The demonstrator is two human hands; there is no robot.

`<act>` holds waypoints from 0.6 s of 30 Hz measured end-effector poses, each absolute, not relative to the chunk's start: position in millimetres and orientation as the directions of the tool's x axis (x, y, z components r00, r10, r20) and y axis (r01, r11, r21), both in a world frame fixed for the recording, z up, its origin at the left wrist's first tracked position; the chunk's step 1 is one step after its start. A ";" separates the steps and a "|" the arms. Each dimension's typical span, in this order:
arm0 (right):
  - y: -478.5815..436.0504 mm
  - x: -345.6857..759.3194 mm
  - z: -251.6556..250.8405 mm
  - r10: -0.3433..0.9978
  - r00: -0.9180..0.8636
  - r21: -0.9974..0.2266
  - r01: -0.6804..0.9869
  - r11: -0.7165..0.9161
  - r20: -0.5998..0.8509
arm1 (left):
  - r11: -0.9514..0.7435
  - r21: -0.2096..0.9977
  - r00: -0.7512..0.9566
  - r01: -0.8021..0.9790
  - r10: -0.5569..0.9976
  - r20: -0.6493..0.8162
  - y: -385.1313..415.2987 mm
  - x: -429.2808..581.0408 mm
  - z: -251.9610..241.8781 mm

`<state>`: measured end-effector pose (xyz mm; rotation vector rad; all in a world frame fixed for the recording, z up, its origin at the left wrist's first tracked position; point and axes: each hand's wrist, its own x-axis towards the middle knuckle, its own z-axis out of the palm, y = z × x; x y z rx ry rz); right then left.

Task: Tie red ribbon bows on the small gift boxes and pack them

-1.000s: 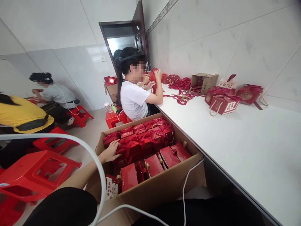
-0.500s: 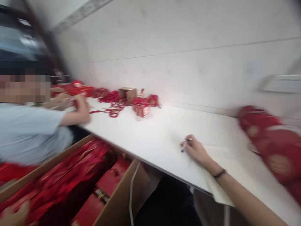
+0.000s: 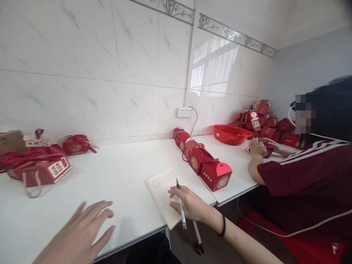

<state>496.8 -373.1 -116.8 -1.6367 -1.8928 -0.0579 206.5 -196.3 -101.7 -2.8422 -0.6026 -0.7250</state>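
My right hand [image 3: 184,202] is closed around a clear-barrelled pen [image 3: 183,216], held over a notebook page [image 3: 159,183] at the table's front edge. Rows of handwriting fill the upper part of the paper. My left hand [image 3: 85,229] hovers above the white table [image 3: 115,172] with its fingers spread, holding nothing. Just right of the page, a row of red gift boxes [image 3: 216,174] with gold emblems runs back toward the wall.
Red boxes with ribbons [image 3: 38,170] stand at the left. Farther right are a red plastic basin [image 3: 231,135] and a heap of red boxes [image 3: 261,121]. A co-worker [image 3: 310,172] handles a red piece there. A socket [image 3: 184,112] is on the wall.
The view has swung right, away from the carton of red boxes and the other co-worker. My left hand has come up over the table. My right hand, with the pen, is now at the page.
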 end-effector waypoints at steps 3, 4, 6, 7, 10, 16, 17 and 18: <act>-386.0 501.0 -131.3 0.843 0.005 -0.347 0.913 0.216 0.538 | -0.962 -0.009 0.863 0.273 0.241 0.445 -205.2 270.1 -96.4; -387.4 500.8 -136.2 0.835 0.015 -0.343 0.916 0.209 0.550 | -0.966 0.018 0.864 0.257 0.238 0.443 -206.1 288.9 -94.4; -387.7 499.2 -145.2 0.813 0.021 -0.316 0.927 0.202 0.582 | -0.967 0.082 0.863 0.240 0.251 0.439 -203.7 322.6 -91.7; -387.2 497.8 -149.2 0.799 0.021 -0.295 0.935 0.198 0.601 | -0.965 0.118 0.861 0.234 0.262 0.436 -200.6 337.7 -91.5; -385.9 493.0 -157.2 0.747 0.032 -0.227 0.960 0.161 0.664 | -0.944 0.241 0.839 0.225 0.313 0.445 -187.0 376.7 -97.0; -386.7 487.2 -158.9 0.700 0.067 -0.171 0.982 0.080 0.711 | -0.804 0.552 0.717 0.222 0.518 0.465 -157.9 410.6 -119.7; -386.8 487.2 -159.0 0.698 0.066 -0.166 0.983 0.077 0.713 | -0.789 0.574 0.716 0.216 0.528 0.456 -154.3 409.5 -121.9; -386.7 487.3 -159.5 0.695 0.062 -0.159 0.984 0.076 0.717 | -0.785 0.583 0.725 0.211 0.526 0.445 -151.3 407.1 -123.4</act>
